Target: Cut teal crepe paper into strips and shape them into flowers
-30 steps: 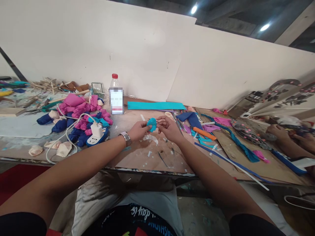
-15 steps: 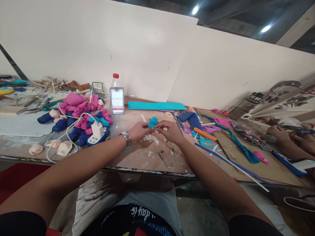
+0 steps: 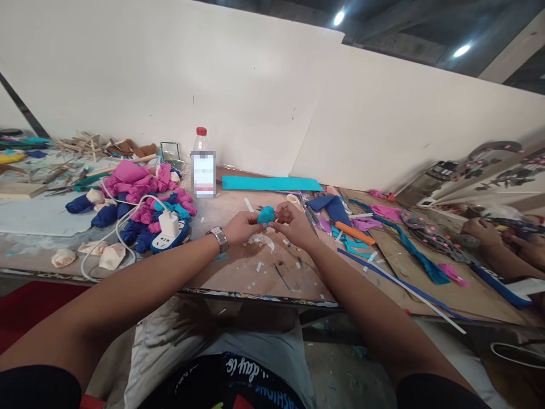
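A small teal paper flower [image 3: 266, 215] is held just above the wooden worktable [image 3: 238, 272], pinched from both sides. My left hand [image 3: 240, 227], with a metal watch on its wrist, grips it from the left. My right hand [image 3: 293, 223] grips it from the right, with the fingers curled over its far side. A long teal paper sheet [image 3: 271, 183] lies flat behind the hands.
A pile of pink, blue and cream paper flowers [image 3: 136, 199] and a white charger on a power strip [image 3: 168, 232] lie to the left. A labelled bottle [image 3: 202, 165] stands behind. Coloured strips and an orange knife [image 3: 354, 232] lie to the right. Another person's hands [image 3: 489, 238] work at far right.
The teal flower has been pressed smaller and rounder between my fingers. My right hand's fingers have curled up over it. Both arms stay in place.
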`<state>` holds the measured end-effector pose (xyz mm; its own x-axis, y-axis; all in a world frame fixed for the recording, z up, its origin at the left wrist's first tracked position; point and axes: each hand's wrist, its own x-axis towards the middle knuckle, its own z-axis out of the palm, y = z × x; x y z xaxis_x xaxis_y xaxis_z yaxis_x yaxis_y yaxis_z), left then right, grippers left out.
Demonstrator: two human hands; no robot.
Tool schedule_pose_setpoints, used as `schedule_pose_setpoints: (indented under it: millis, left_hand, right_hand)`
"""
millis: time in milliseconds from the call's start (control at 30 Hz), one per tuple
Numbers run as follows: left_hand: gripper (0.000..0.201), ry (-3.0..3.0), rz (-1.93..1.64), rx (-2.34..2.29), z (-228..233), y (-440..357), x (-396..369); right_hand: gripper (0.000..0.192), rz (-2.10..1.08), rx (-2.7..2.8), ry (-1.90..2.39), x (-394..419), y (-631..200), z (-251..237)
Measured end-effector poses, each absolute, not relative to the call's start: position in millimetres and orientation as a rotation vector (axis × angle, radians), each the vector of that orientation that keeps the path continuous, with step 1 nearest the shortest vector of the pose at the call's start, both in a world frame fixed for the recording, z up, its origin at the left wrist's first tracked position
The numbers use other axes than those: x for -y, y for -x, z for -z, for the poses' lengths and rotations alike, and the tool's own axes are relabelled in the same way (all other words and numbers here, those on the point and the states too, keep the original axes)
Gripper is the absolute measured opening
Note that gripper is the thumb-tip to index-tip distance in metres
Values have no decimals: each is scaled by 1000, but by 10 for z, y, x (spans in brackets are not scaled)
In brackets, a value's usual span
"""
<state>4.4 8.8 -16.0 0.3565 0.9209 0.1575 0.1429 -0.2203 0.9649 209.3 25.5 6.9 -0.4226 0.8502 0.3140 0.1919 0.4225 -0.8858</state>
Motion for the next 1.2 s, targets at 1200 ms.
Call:
schedule_pose_setpoints:
  millis: [1200]
  left_hand:
    - [29,-1807,-1061,-1013,158,-62,-55]
  right_hand:
    - [65,-1249,1801,935,-181,-2035,-110]
